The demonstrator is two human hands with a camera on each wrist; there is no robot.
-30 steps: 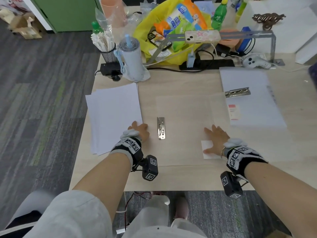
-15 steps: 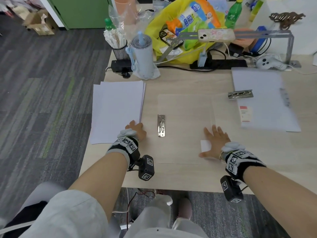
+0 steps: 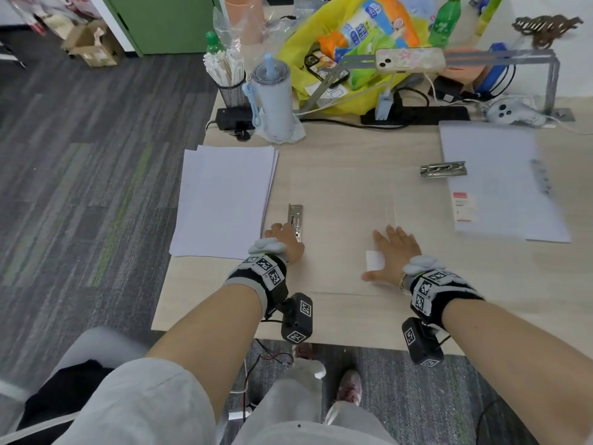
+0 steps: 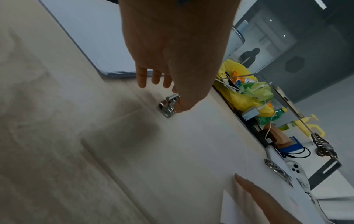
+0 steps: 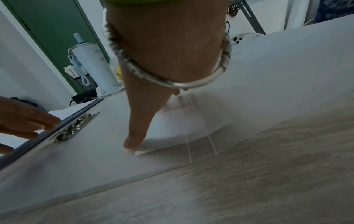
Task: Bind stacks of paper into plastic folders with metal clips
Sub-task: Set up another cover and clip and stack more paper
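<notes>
Clear plastic folder [image 3: 340, 226] lies open on the wooden worktop [image 3: 353, 316], pinned by the flat, spread right hand [image 3: 396, 255], probably to stop sliding, while the left hand [image 3: 284, 240], fingers loose and gripping nothing, touches the silver metal clip [image 3: 296, 220] beside the white paper stack [image 3: 224, 200].

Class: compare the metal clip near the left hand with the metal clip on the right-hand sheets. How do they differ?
The near clip lies lengthwise, pointing away from the person; the far clip lies crosswise. The near clip sits on the clear folder with the left hand at its end; the far clip rests on the right paper, untouched. Both are shiny metal strips.
</notes>
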